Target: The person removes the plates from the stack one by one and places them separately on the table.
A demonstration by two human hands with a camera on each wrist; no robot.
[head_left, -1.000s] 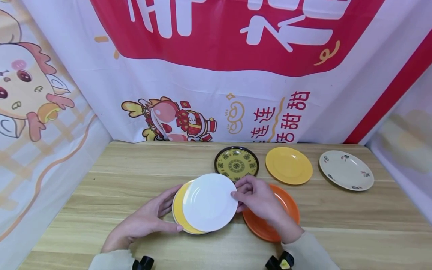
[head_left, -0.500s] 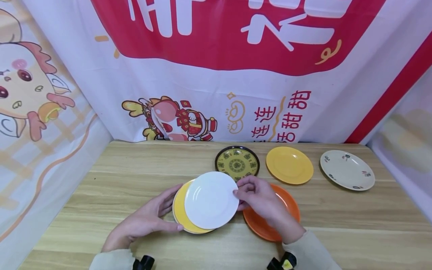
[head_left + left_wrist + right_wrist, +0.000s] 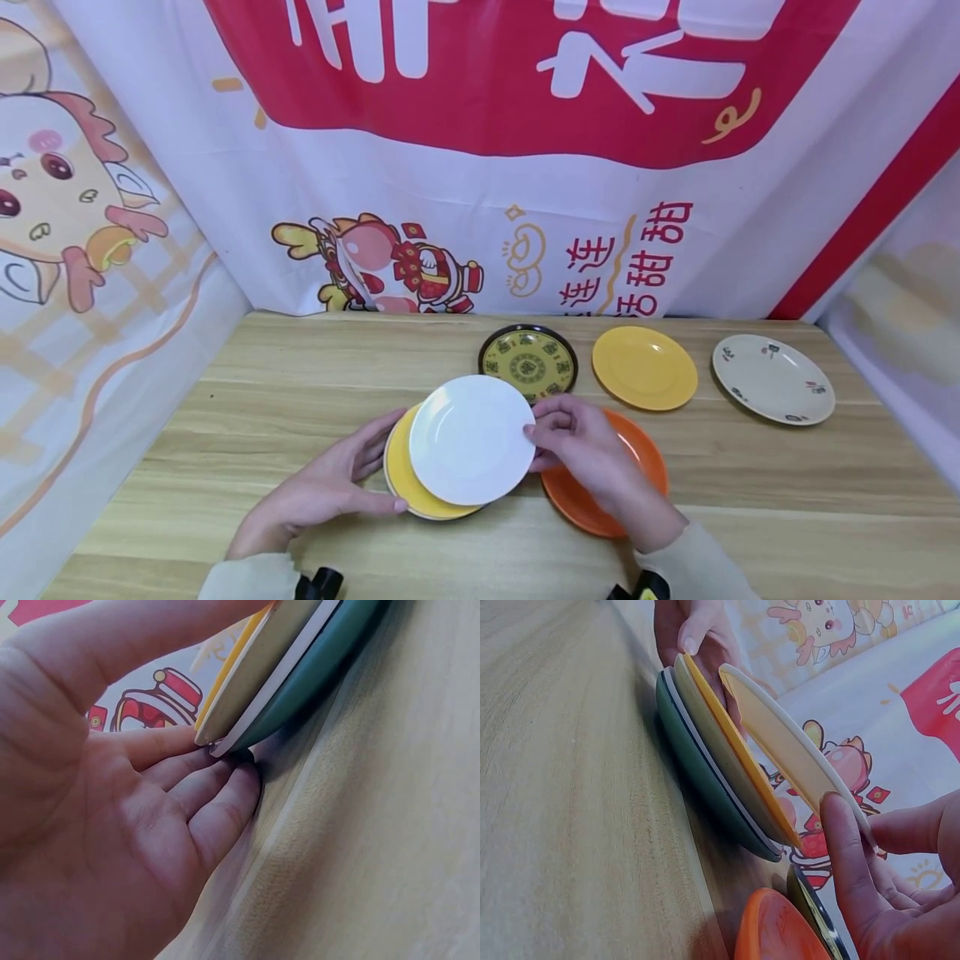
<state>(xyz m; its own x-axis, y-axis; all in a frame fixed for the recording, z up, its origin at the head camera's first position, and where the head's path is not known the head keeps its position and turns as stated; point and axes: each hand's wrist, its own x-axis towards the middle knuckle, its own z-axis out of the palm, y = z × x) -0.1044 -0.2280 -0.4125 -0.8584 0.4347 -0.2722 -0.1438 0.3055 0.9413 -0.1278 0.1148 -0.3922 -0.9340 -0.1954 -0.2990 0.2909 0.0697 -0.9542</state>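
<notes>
Printed cloth [image 3: 360,171] hangs behind the far edge of the wood-grain table [image 3: 150,500]. White plate [image 3: 472,440], rim pinched by the right hand [image 3: 581,442], has shifted slightly toward that edge, apart from the yellow plate [image 3: 408,479] topping the stack [image 3: 716,754]; judged independent of it. Left hand [image 3: 337,483] clasps the stack's left rim.

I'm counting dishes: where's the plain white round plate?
Head view, lower centre: the plain white round plate is pinched by the right hand, above the stacked yellow round plate.
</notes>
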